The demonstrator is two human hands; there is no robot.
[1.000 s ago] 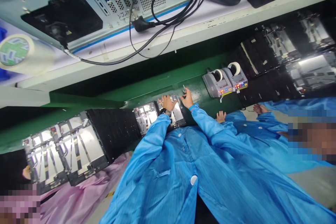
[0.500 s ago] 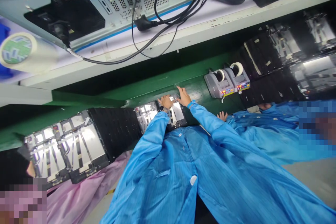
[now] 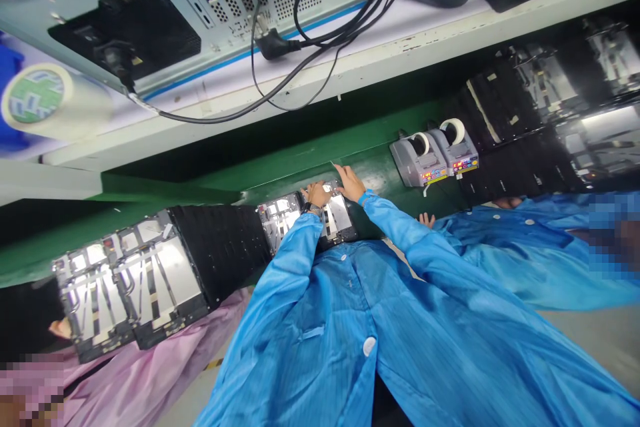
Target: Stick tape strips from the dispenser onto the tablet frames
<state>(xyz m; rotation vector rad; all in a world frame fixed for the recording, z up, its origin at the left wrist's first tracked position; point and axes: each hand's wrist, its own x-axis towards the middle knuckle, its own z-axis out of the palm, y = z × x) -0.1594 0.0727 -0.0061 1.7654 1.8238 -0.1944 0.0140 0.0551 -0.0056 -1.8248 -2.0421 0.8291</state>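
Note:
In the head view, an opened flat electronic device (image 3: 339, 219) with silver plates and a black frame lies in front of me. My left hand (image 3: 316, 194) rests on its far part, fingers laid over the top and somewhat apart. At its far right corner is my right hand (image 3: 353, 184), its thumb near the device. A thin pale strip (image 3: 333, 164) sticks out from the fingertips of this hand. What kind of strip it is, I cannot make out. Beside my left sleeve lies a second opened device (image 3: 280, 219), partly covered by the sleeve.
Two grey tape dispensers (image 3: 423, 159) stand to the right on the green bench (image 3: 280, 177). More opened devices (image 3: 150, 273) lie at left, by a person in pink. A co-worker's hand (image 3: 427, 220) is at right. Above, a shelf carries a computer case (image 3: 225, 33), cables and a tape roll (image 3: 37, 97).
The strip at my right fingertips has shifted slightly to the left. My left hand stays on the device. The person in pink at left has moved a little.

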